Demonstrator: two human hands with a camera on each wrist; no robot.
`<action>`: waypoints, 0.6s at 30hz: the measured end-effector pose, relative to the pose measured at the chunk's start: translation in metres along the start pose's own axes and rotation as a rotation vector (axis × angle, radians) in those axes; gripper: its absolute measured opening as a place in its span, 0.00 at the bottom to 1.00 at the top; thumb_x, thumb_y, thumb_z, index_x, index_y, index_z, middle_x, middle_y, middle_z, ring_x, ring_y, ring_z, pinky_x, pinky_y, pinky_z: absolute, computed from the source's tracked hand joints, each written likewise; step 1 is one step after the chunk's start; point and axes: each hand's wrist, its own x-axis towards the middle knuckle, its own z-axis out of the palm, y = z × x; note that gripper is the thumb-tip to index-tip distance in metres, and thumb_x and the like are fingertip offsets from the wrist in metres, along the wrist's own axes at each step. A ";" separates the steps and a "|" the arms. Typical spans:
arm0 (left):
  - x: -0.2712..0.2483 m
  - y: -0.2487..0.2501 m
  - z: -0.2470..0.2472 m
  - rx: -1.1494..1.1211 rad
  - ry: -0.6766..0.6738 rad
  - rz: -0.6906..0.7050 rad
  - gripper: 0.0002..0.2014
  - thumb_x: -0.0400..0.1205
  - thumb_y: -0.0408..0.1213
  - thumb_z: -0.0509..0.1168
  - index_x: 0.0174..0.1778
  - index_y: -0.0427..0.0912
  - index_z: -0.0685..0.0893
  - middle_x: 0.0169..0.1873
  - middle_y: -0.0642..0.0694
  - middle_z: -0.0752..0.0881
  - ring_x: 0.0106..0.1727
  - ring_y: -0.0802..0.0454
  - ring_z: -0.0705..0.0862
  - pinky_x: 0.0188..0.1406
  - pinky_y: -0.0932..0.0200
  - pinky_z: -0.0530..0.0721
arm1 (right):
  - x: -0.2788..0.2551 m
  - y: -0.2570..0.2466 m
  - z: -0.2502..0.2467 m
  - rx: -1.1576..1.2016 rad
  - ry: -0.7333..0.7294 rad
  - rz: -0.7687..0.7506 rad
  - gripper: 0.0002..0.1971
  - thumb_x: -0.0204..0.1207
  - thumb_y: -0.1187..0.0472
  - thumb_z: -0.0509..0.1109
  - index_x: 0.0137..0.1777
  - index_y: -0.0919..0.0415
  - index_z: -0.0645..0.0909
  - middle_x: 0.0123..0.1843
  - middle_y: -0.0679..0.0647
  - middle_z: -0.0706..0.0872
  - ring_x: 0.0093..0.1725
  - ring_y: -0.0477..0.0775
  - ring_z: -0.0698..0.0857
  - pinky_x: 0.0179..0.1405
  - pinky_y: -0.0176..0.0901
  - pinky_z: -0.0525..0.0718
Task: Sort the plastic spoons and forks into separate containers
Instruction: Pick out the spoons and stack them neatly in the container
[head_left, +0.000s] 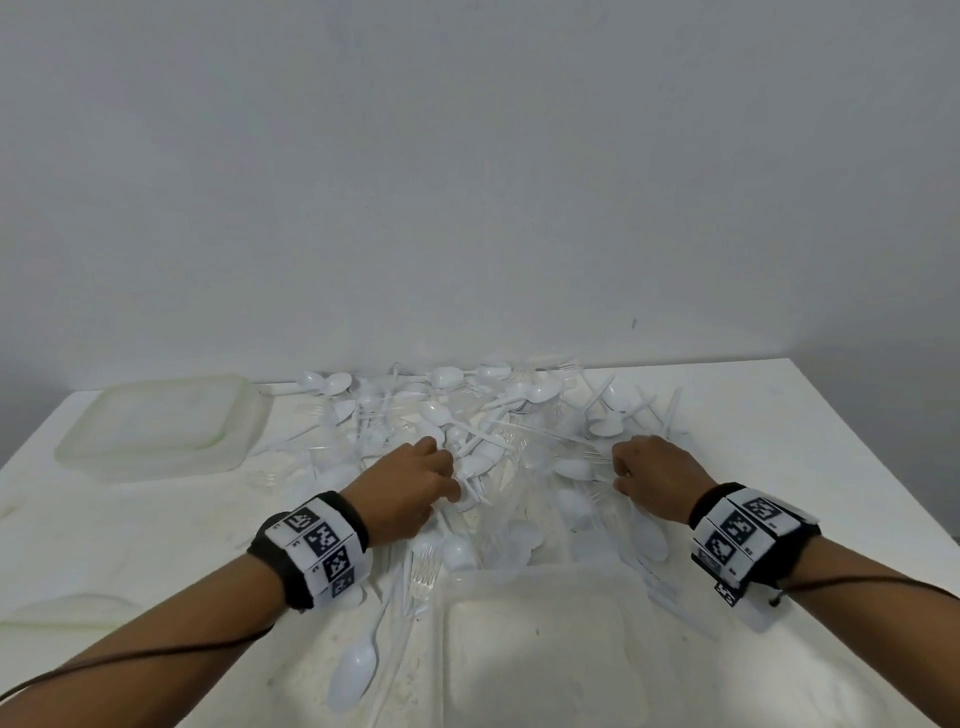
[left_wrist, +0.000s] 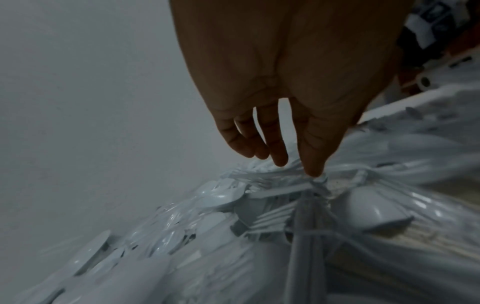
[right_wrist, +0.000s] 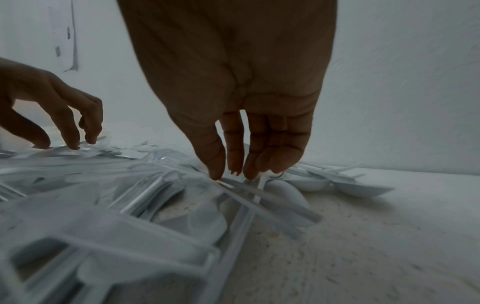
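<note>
A heap of white plastic spoons and forks (head_left: 483, 431) covers the middle of the white table. My left hand (head_left: 449, 478) reaches down into its left side. In the left wrist view that hand (left_wrist: 298, 168) has straight, spread fingers, and the thumb tip touches a white handle (left_wrist: 322, 185) without closing on it. My right hand (head_left: 618, 475) is at the heap's right side. In the right wrist view its thumb and first fingers (right_wrist: 231, 176) meet at the tips on a thin white handle (right_wrist: 262, 185). Spoon or fork, I cannot tell.
A clear empty container (head_left: 156, 457) sits at the far left by the wall. A second clear container (head_left: 540, 587) stands at the near edge between my arms. A flat lid (head_left: 62, 608) lies at the near left. Loose spoons (head_left: 356, 670) lie beside the near container.
</note>
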 end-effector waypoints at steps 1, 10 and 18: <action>0.003 0.000 0.002 0.071 -0.021 0.023 0.20 0.58 0.30 0.79 0.44 0.52 0.89 0.39 0.53 0.84 0.41 0.50 0.80 0.30 0.59 0.77 | -0.002 0.000 0.000 0.003 -0.007 0.003 0.07 0.78 0.58 0.65 0.52 0.59 0.79 0.52 0.54 0.82 0.50 0.54 0.80 0.46 0.43 0.77; -0.001 -0.011 0.007 0.173 0.002 0.137 0.14 0.60 0.41 0.80 0.37 0.54 0.84 0.31 0.58 0.82 0.35 0.55 0.80 0.30 0.62 0.78 | -0.008 0.007 0.004 0.092 -0.043 -0.006 0.11 0.76 0.64 0.63 0.58 0.57 0.75 0.45 0.51 0.80 0.43 0.53 0.78 0.37 0.42 0.70; -0.007 -0.008 0.014 0.105 0.038 0.107 0.21 0.62 0.34 0.78 0.49 0.53 0.83 0.35 0.59 0.84 0.36 0.55 0.78 0.30 0.64 0.72 | -0.015 0.012 0.002 0.168 -0.023 -0.058 0.11 0.80 0.65 0.62 0.60 0.56 0.79 0.47 0.48 0.74 0.46 0.49 0.75 0.43 0.38 0.70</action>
